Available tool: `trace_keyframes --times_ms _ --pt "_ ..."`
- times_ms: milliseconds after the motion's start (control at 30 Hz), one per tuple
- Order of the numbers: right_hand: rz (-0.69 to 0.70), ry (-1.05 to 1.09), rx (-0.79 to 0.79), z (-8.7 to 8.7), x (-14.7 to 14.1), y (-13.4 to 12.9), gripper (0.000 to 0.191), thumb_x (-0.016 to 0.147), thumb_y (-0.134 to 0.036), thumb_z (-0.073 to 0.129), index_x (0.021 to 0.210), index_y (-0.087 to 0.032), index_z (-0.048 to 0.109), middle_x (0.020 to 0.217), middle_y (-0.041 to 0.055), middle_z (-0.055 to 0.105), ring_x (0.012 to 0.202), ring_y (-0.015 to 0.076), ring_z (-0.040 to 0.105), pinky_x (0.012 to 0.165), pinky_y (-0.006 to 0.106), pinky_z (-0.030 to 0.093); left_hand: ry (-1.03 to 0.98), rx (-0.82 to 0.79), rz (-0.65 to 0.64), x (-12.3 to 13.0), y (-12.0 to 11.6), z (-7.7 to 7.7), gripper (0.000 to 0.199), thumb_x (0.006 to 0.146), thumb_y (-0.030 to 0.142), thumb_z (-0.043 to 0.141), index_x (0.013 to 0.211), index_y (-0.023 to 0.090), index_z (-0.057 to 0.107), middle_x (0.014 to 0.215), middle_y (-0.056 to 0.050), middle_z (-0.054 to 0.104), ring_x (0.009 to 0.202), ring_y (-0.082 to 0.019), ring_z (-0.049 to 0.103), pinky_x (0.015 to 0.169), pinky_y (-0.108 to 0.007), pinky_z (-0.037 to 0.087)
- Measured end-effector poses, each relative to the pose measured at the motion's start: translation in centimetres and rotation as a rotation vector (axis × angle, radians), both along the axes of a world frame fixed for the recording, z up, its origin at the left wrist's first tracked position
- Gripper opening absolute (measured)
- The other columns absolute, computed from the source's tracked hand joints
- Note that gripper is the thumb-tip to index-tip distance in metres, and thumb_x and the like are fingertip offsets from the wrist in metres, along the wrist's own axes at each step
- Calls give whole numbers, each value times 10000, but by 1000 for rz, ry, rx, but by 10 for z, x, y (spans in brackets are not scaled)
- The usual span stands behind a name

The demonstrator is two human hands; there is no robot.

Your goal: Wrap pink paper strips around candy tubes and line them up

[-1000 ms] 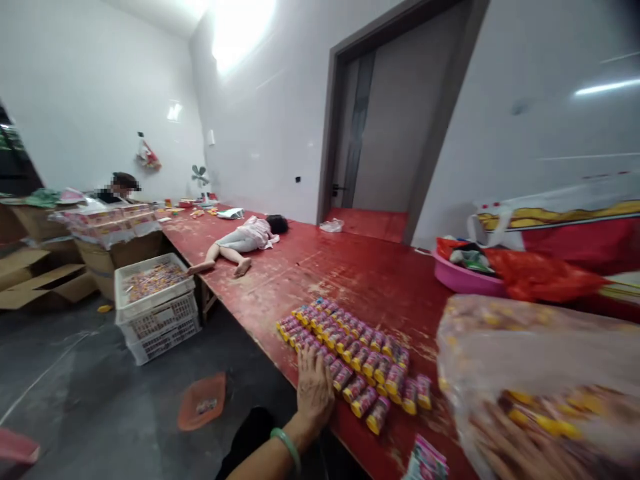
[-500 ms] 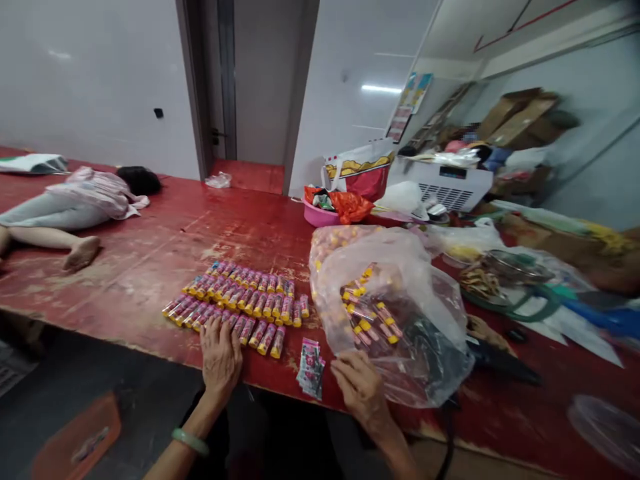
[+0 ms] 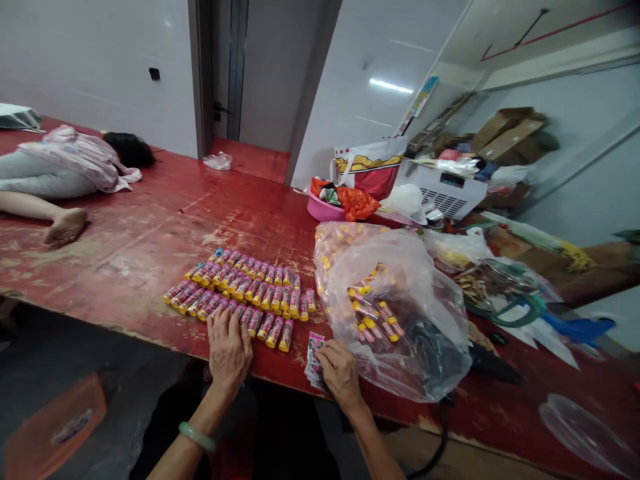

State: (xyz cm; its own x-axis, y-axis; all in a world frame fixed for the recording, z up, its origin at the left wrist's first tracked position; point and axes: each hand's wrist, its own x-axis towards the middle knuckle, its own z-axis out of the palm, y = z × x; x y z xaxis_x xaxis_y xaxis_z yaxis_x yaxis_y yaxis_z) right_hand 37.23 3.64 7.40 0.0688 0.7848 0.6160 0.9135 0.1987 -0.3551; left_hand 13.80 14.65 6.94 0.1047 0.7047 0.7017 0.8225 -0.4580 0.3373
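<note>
Since half a second ago, my right hand (image 3: pixel 343 373) has shifted leftward from beside the small stack of flat pink-and-silver printed packets (image 3: pixel 314 365) onto its right edge, while my left hand (image 3: pixel 230 350) stays at the front row of tubes. Nearest me, a pale green bangle (image 3: pixel 197 437) rings my left wrist. My right thumb and fingertips gather close together at the packets; whether they are pinched on one I cannot tell. That stack lies flat near the table's front edge, directly under and left of those fingers, its long axis running away from me; my right hand is much the nearer, my left well apart from it. My left fingers, a little apart and clamped on nothing I can see, rest at the short clear tubes with yellow caps and pink print (image 3: pixel 250 293), which lie side by side in slanting rows, caps towards me. Just right of my right hand, a large translucent plastic bag (image 3: pixel 415 293) gapes, more such tubes inside. Beyond, on the scuffed red tabletop (image 3: pixel 150 247), sit a pink plastic basin (image 3: pixel 324 209) and a red-and-white carrier bag (image 3: pixel 373 167); far left, a person in a pink top (image 3: pixel 75 160) lies down, and at the back stands a grey door (image 3: pixel 280 73).
</note>
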Motion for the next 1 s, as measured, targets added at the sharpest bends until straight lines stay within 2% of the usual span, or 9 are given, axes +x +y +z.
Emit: trace_keyframes --times_ms 300,467,567,667,733,800,900,933,1000 --pt "55 16 -43 6 3 -3 243 972 -251 480 793 -181 629 806 43 603 763 189 577 695 304 467 -13 4 -17 0 -1 -1 336 943 173 438 1232 37 540 1285 -239 548 1328 -354 408 1146 -597 276" --pt "60 20 51 3 2 4 338 982 -200 446 703 -174 636 723 36 605 689 172 583 654 298 496 -24 36 -24 0 3 0 312 941 164 443 1204 35 553 1258 -243 551 1295 -373 436 1125 -623 295" --pt "61 17 143 3 0 4 332 982 -168 441 727 -174 653 744 45 622 693 174 597 645 301 510 -53 88 -40 -4 4 3 281 935 144 455 1171 30 558 1241 -255 551 1296 -382 434 1110 -641 314" --pt "42 14 268 12 -4 -5 266 969 -116 451 874 -179 692 866 79 654 777 201 618 687 337 518 -107 183 -105 -7 -15 10 290 919 125 484 1197 66 540 1268 -241 532 1313 -355 429 1104 -607 353" --pt "42 3 315 22 -10 -15 250 947 -85 485 1003 -207 695 963 88 657 847 216 621 725 355 521 -245 162 -234 -2 -40 16 298 898 155 551 1194 124 568 1226 -192 573 1240 -318 510 1043 -514 451" --pt "93 -10 335 34 -19 -27 301 925 -56 506 1099 -235 675 1029 88 647 899 221 616 755 363 527 -488 -115 -410 9 -66 22 211 885 270 616 1076 189 656 1061 -112 657 1012 -257 632 880 -381 539" --pt "243 -54 323 53 -34 -40 373 921 -35 470 1213 -214 618 1109 117 625 965 235 597 794 388 534 -869 -844 -648 28 -91 32 325 827 513 665 865 199 741 838 -61 720 813 -219 659 774 -306 533" --pt "286 -72 310 59 -39 -43 376 924 -36 459 1237 -192 599 1125 129 621 971 239 589 798 392 535 -983 -1038 -682 33 -93 35 373 762 555 721 831 190 758 810 -61 734 799 -218 660 778 -296 527" --pt "326 -101 273 67 -46 -46 353 930 -46 452 1238 -158 583 1128 140 624 951 236 580 780 383 538 -1176 -1264 -679 40 -92 38 415 599 539 853 784 175 779 780 -61 751 761 -197 659 767 -263 516"
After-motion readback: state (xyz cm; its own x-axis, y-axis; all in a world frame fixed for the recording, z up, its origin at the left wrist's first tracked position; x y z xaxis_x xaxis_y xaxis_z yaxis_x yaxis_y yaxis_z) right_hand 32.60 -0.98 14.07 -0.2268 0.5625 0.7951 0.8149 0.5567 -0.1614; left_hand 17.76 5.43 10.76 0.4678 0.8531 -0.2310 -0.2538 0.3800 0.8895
